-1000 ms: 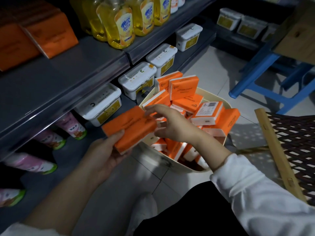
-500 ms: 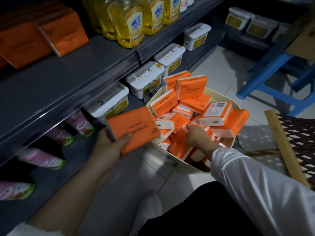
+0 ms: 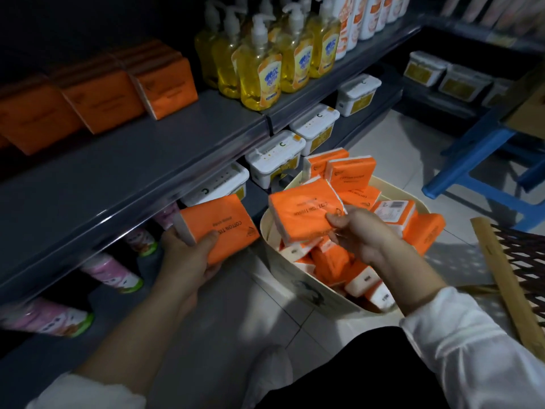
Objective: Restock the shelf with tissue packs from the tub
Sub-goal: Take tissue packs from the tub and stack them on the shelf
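Biggest thing is the shelf (image 3: 147, 172): its grey deck runs up and to the left of the left hand (image 3: 185, 258), w/ a bare strip along the front, prob. the gap to fill. A row of stocked packs (image 3: 100, 98) stands on edge further up-left of that hand, faces out, so new ones should go in the same way. The tub (image 3: 289, 276) sits on the floor right under the right hand (image 3: 362, 234), tight to the shelf base, I'd say to keep the reach from tub to shelf short. It's heaped w/ loose packs (image 3: 424, 231), so lots left to do. The soap bottles (image 3: 259, 75) stand well above both hands on the same deck and cap the row's right end.

The left-hand pack (image 3: 218, 228) has the thumb on its top face and fingers curled under. It's held flat just below the shelf lip, imo parked there to free the other hand. The right-hand pack (image 3: 303, 216) is pinched at one corner betw. thumb and fingertips, just above the heap. The two packs are close but not touching. My read: gathering a pair before one lift to the shelf.
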Demonstrator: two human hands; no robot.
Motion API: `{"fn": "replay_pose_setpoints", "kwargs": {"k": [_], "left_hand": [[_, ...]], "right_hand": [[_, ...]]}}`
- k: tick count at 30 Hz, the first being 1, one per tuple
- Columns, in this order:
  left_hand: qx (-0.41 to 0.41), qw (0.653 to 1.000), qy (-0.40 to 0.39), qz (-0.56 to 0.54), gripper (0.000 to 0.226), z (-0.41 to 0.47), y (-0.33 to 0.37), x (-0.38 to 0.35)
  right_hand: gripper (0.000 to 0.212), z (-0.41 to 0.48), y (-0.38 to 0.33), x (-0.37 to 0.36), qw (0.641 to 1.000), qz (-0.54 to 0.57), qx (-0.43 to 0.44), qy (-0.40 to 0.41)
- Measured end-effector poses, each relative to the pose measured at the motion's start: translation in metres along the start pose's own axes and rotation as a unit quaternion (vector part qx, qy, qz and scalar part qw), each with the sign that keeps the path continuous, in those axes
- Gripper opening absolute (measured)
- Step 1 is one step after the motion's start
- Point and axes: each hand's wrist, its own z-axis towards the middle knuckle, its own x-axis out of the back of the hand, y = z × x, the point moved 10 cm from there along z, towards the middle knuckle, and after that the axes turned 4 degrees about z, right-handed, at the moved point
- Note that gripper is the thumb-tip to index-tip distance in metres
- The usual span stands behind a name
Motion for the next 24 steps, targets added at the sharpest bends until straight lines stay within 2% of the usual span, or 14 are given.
{"fn": "replay_pose_setpoints", "kwargs": {"k": [3,10,13,16,19,22,24], "left_hand": [[-0.004,0.999,0.008,-0.038,0.047,-0.007,0.009,0.014],[-0.053,0.996,0.020,-0.074,0.037,-0.023,0.041,0.062],[-0.092,0.993,0.051,-0.059,0.042,-0.025,0.050,0.099],[-0.143,0.984,0.104,0.011,0.044,-0.030,0.065,0.140],[-0.225,0.948,0.209,0.081,0.047,-0.044,0.100,0.195],[-0.295,0.899,0.310,0.094,0.052,-0.074,0.137,0.254],[-0.313,0.867,0.373,0.104,0.051,-0.094,0.150,0.290]], "right_hand": [[0.029,-0.009,0.007,-0.039,0.996,0.050,-0.008,-0.073],[0.027,-0.042,0.026,-0.150,0.976,0.064,-0.016,-0.208],[0.036,-0.050,0.041,-0.195,0.968,0.079,-0.026,-0.238],[0.033,-0.055,0.052,-0.232,0.967,0.099,-0.024,-0.234],[0.024,-0.060,0.054,-0.266,0.971,0.092,0.005,-0.222],[0.047,-0.073,0.047,-0.307,0.970,0.049,0.061,-0.231],[0.051,-0.082,0.044,-0.334,0.968,-0.016,0.099,-0.228]]}}
